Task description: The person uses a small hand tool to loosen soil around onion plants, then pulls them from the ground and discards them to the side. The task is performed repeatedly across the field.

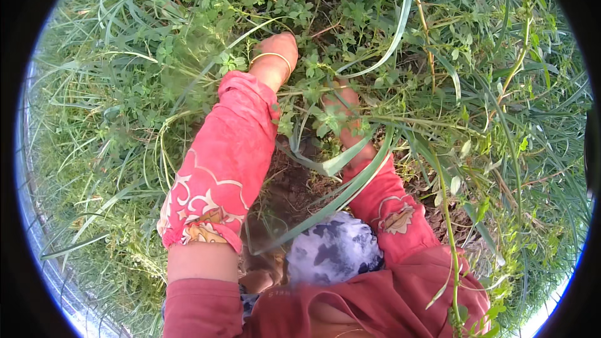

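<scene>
My left hand [277, 53], with a thin yellow bangle at the wrist, reaches down into low leafy weeds [310, 63]. Its fingers are hidden among the stems, so its grip does not show. Lower and to the right, my right hand [341, 103] is close to the ground behind small leaves and long blades. Those leaves cover most of its fingers, and whether it holds a stem is unclear. Long strap-shaped green leaves [350, 194] arch across my right forearm. Pink patterned sleeve covers [225, 145] are on both forearms.
Brown soil [291, 183] shows between my arms. My knee in black-and-white patterned cloth [333, 248] is bent close below. Dense grass and weeds [108, 150] surround me on both sides. A tall thin stem [448, 225] rises near my right arm.
</scene>
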The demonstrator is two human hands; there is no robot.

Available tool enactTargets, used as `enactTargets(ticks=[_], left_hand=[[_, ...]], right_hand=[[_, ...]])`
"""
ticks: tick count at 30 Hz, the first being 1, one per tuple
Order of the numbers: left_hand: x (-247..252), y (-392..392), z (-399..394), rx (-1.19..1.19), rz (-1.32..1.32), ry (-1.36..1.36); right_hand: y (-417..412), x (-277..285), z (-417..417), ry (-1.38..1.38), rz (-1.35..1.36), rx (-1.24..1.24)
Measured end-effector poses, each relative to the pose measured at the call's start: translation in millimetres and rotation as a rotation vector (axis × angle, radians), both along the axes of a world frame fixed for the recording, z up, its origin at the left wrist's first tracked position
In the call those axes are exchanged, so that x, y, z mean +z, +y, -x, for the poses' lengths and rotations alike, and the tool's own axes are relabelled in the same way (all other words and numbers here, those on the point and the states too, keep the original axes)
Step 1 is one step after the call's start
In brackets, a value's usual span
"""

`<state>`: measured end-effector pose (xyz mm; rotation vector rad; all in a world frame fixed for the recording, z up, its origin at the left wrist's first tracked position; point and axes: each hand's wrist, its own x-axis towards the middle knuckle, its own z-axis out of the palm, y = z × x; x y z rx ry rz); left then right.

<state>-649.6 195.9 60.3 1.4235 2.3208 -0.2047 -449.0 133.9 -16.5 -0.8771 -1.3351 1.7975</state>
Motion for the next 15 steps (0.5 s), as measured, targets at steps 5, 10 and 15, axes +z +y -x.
enactTargets(ticks=[5,10,15], left_hand=[[2.4,-7.8,-8.9,0.012,0.042,0.033],[-5.9,-8.3,-6.9,0.039,-0.008,-0.048],[-5.3,5.3,-14.2,0.085,0.054,-0.029]], right_hand=[[-29.3,33.5,-40.0,-0.963,-0.523,0.253],[-19.9,20.2,-33.4,-0.326,-0.026,-0.036],[-8.8,30.2,-42.1,-0.467,-0.099,0.037]])
